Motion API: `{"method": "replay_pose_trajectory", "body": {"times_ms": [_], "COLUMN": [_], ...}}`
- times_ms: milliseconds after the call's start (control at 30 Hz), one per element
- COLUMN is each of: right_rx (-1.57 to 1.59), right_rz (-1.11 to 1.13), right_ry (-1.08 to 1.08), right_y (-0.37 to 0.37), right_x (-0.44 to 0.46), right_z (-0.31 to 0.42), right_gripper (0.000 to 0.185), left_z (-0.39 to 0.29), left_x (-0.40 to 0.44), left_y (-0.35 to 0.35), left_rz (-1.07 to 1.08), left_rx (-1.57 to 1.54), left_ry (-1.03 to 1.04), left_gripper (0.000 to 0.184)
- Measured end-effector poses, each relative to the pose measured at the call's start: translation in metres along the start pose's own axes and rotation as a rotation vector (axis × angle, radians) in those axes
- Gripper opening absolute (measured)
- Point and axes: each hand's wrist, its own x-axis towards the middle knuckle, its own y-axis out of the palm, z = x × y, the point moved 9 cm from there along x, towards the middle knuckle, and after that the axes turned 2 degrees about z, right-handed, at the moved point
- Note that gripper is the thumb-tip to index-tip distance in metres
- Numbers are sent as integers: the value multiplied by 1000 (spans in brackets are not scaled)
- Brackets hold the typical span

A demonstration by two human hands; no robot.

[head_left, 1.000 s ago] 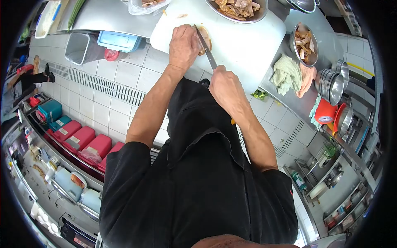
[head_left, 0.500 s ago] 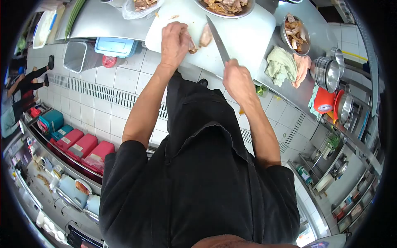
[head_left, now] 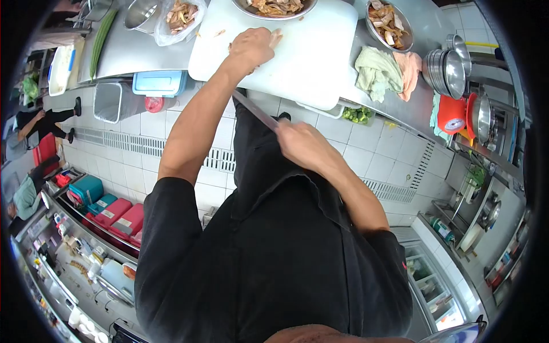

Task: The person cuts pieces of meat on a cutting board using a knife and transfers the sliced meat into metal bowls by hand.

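Note:
My right hand (head_left: pixel 298 143) is wrapped round the handle of a knife (head_left: pixel 255 111), held in front of my apron below the board's near edge, its blade pointing up and left. Over the white cutting board (head_left: pixel 320 63), my left hand (head_left: pixel 251 46) is closed on a piece of meat (head_left: pixel 276 38), which shows just past the fingers and is mostly hidden. Small scraps (head_left: pixel 219 33) lie to the left of that hand. At the board's far edge stands a metal bowl (head_left: pixel 274 17) of cut meat.
Right of the board are a second bowl of meat (head_left: pixel 389 26), a green cloth (head_left: pixel 377 73), a pink cloth (head_left: pixel 408 74) and stacked metal bowls (head_left: pixel 446 73). A plastic bag of meat (head_left: pixel 182 17) and a long green vegetable (head_left: pixel 103 43) lie left. Another person (head_left: pixel 37 120) stands far left.
The knife has come off the board toward my body, its blade swinging left. My left hand has moved from the left piece onto the meat. The view has shifted.

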Motion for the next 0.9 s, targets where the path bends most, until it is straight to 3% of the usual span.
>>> {"method": "replay_pose_trajectory", "body": {"times_ms": [100,200,233,333,400,433,533,567,667,800,900], "right_rx": [31,62,73,91,39,26,-14,-3,-37,4,11], "right_rz": [13,-92,-135,-203,-306,-337,-329,-303,-270,-276,-249], "right_ry": [42,99,135,285,272,302,303,295,216,123,223], "right_y": [14,10,2,-22,-47,-52,-51,-41,-5,-23,-24], "right_x": [53,77,75,63,52,49,39,39,54,64,65], "right_z": [0,-16,-25,-61,-63,-66,-53,-50,-51,-17,-7], "right_gripper": [19,26,28,20,24,30,31,25,18,14,15], "left_z": [-16,31,46,76,95,96,78,68,74,62,58], "left_x": [-35,-43,-53,-71,-57,-63,-92,-99,-81,-85,-87], "left_y": [-31,-48,-52,-37,-1,-1,-25,-29,-5,6,7], "left_rz": [-213,-270,-286,-329,-282,-383,-800,-848,-687,-699,-732], "left_rx": [-149,-468,-768,-951,-854,-515,-186,-138,-128,-178,-121], "left_ry": [125,154,110,-5,-58,-135,64,213,396,351,374], "left_gripper": [29,40,40,46,59,57,48,30,21,12,10]}}
